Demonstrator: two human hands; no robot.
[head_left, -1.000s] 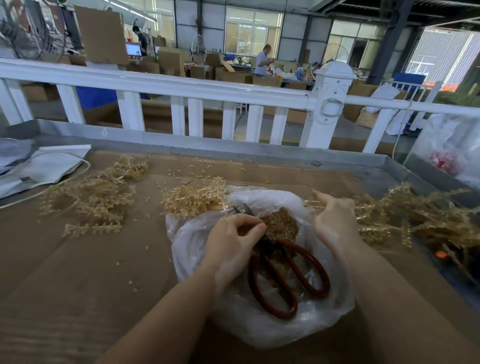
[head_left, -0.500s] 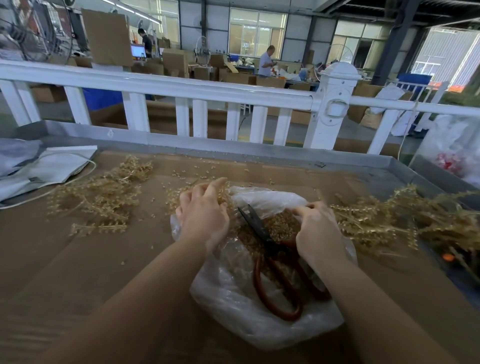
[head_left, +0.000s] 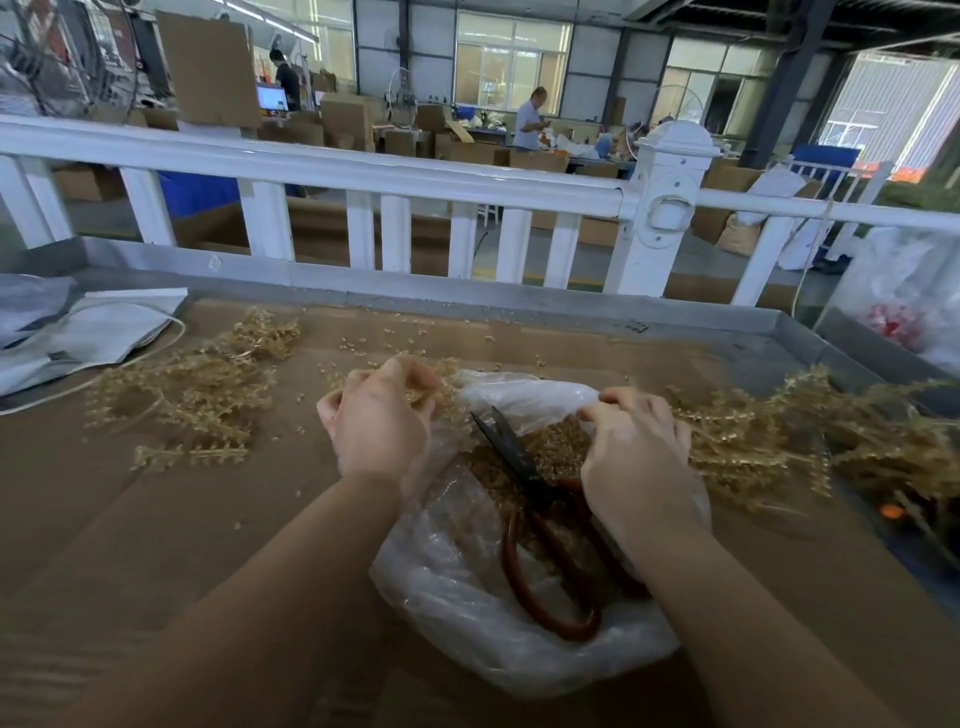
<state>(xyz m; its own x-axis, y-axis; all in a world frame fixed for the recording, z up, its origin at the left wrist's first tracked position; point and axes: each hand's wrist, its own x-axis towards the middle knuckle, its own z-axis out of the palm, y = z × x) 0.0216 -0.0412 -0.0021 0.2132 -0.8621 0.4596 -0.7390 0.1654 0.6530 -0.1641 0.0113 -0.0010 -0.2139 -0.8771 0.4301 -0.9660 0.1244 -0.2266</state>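
Clear plastic bag (head_left: 498, 649), crumpled, golden bits (head_left: 550, 452) inside, red-handled scissors (head_left: 519, 462) lying across, blades closed

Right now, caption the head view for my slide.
Left hand grips golden bits; right hand pinches the plastic bag under scissors.

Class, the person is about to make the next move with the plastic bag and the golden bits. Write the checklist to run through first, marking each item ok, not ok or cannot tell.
1. Right hand pinches the far rim of the plastic bag: ok.
2. Left hand grips golden bits beside the bag: ok.
3. Scissors off the bag: not ok; they lie on it, blades closed, between the hands.
4. Bag mouth open wide enough: cannot tell; the plastic is crumpled there.
5. Sprig pile at the left clear of the bag: ok, apart.
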